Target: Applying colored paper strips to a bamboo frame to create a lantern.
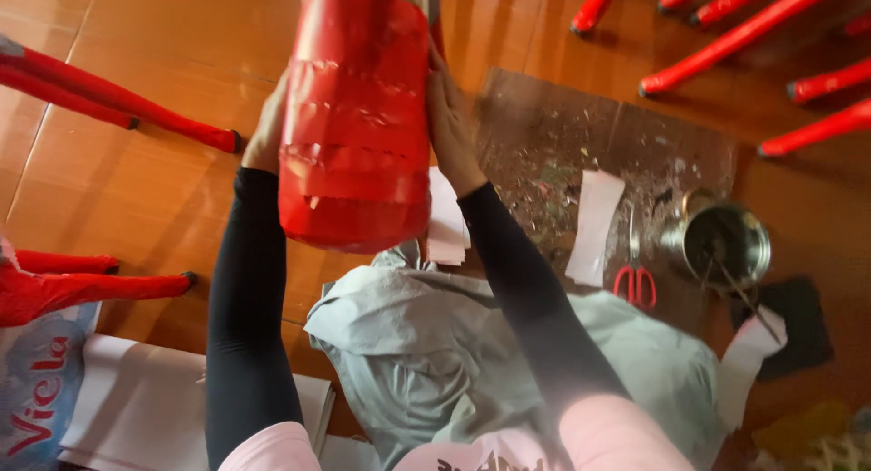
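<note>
A large red paper-covered cylinder is held up in front of me over the floor. My left hand presses against its left side, mostly hidden behind it. Flat on its right side lies my right hand, fingers stretched upward. Both arms wear black sleeves. The cylinder's surface shows overlapping red strips, and its top end runs out of the frame.
Grey cloth lies under my arms. A dirty cardboard sheet carries white paper strips, red-handled scissors and a metal pot with a stick. Red paper-wrapped cones lie at the top right and more red cones at the left.
</note>
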